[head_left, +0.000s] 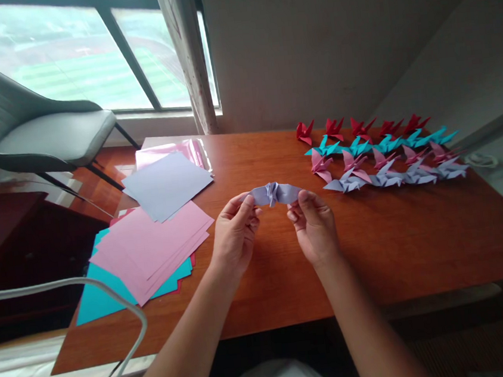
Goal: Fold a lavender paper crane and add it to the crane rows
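A lavender origami crane is stretched between my two hands above the middle of the table, its wings spread out to both sides. My left hand pinches the tip of one wing between thumb and fingers. At the opposite side, my right hand grips the other wing tip the same way. The folded body of the crane sits midway between the hands, pointing toward me. Both wing tips are partly covered by my thumbs.
Rows of finished cranes stand at the right: red, turquoise, pink and lavender. Left lie lavender sheets, pink sheets, turquoise sheets and a pink plastic packet. A white cable crosses the near left corner.
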Available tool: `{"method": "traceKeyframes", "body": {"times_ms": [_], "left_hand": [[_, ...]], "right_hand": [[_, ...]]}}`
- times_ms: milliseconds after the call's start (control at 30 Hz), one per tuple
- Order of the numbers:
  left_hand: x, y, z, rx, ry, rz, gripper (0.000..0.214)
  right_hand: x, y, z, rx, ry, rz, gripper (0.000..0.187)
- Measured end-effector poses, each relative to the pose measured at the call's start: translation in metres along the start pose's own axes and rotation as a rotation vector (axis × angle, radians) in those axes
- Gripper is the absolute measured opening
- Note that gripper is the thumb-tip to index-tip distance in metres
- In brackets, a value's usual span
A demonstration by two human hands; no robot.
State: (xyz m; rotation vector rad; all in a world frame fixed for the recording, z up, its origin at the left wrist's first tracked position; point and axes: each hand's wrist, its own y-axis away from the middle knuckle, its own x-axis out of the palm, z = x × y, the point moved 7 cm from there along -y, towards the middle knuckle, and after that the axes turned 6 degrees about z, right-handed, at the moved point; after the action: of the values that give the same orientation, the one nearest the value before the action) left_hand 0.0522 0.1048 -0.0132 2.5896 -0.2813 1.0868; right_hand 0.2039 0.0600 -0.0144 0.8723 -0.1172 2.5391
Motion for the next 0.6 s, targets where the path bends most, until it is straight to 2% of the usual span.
{"method": "traceKeyframes", "body": {"times_ms": [167, 333, 467, 600], "left_hand": [[0.000, 0.002, -0.006, 0.063, 0.011, -0.020, 0.030], [0.001, 0.000, 0.004, -0.048, 0.211, -0.004, 0.018], [0.005, 0.002, 0.009, -0.097, 0.224, 0.040, 0.015], [0.005, 0.004, 0.010, -0.101, 0.232, 0.027, 0.017]], "right_hand": [[0.006, 0.001, -0.004, 0.010, -0.011, 0.013, 0.017], [0.006, 0.003, -0.008, 0.060, -0.045, -0.010, 0.018], [0.008, 0.003, -0.013, 0.132, -0.110, 0.020, 0.018], [0.005, 0.004, -0.014, 0.143, -0.129, -0.016, 0.018]]}}
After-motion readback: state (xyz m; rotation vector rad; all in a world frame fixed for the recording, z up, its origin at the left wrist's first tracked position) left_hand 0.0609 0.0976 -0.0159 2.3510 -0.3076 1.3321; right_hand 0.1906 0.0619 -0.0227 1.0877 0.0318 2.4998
